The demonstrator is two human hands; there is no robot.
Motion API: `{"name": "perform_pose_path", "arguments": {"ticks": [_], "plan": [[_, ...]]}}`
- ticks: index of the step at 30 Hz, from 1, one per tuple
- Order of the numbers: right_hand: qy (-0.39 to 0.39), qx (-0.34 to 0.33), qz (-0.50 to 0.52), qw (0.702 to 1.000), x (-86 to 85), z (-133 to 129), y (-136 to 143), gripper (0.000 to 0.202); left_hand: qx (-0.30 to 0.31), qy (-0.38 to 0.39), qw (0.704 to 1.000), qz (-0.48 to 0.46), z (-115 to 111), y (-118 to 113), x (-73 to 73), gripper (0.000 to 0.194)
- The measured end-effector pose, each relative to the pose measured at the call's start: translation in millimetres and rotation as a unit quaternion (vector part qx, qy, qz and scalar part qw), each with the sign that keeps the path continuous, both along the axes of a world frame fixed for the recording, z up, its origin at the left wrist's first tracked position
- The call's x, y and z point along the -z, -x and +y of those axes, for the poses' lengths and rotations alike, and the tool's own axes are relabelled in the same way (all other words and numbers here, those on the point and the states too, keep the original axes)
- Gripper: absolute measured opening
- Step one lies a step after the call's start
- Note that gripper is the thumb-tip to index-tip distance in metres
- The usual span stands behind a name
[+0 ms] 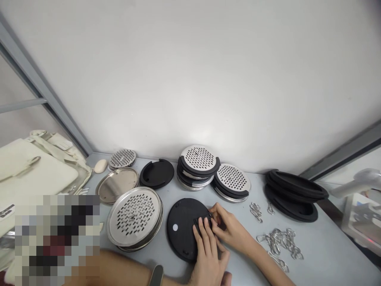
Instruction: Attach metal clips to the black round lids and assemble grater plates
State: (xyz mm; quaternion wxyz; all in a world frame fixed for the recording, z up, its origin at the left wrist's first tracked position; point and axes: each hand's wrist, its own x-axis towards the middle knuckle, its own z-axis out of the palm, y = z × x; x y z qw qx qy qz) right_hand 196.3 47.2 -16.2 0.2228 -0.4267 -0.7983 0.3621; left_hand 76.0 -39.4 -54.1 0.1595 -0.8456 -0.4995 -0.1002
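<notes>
A round black plastic disc (182, 214) with a white dot lies on the table in front of me. My left hand (206, 252) rests on its right part, fingers stretched out flat across the surface. At the disc's upper right edge, the fingers of my right hand (222, 224) are pinched together. What they hold is too small and covered to make out. To the left is a stack of perforated metal grater discs (137, 216). Loose metal spring clips (279, 242) lie in a pile to the right of my right forearm.
Behind stand black holders with grater plates (199, 159), another such stack (233, 178), a lone black holder (157, 174), plain metal discs (117, 184) and smaller grater discs (122, 158). Black round trays (293, 194) stand at right. Pale bags (38, 167) lie left; a wall (190, 79) rises behind.
</notes>
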Motion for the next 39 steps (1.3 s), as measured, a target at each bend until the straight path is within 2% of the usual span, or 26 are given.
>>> {"name": "perform_pose_path", "arguments": {"ticks": [10,23,27,34,39], "plan": [[0.008,0.001,0.001,1.0,-0.1,-0.5,-0.4,0.009,0.001,0.0,1.0,0.001,0.6,-0.2,2.6,0.058],[-0.007,-0.005,-0.007,1.0,1.6,-0.5,-1.4,0.006,0.001,0.021,0.999,0.03,-1.5,2.4,-10.6,0.056],[-0.004,0.0,-0.007,1.0,1.5,-1.7,-1.7,0.006,-0.001,0.018,0.999,0.028,-1.2,1.5,-7.8,0.058],[-0.01,0.002,-0.011,1.0,-0.2,-1.4,-0.6,0.007,0.006,-0.007,1.0,0.005,1.4,-0.5,6.4,0.058],[-0.008,0.001,-0.013,1.0,1.1,-1.3,-1.5,0.009,0.003,0.008,1.0,0.014,-0.1,0.8,-2.8,0.057]]}}
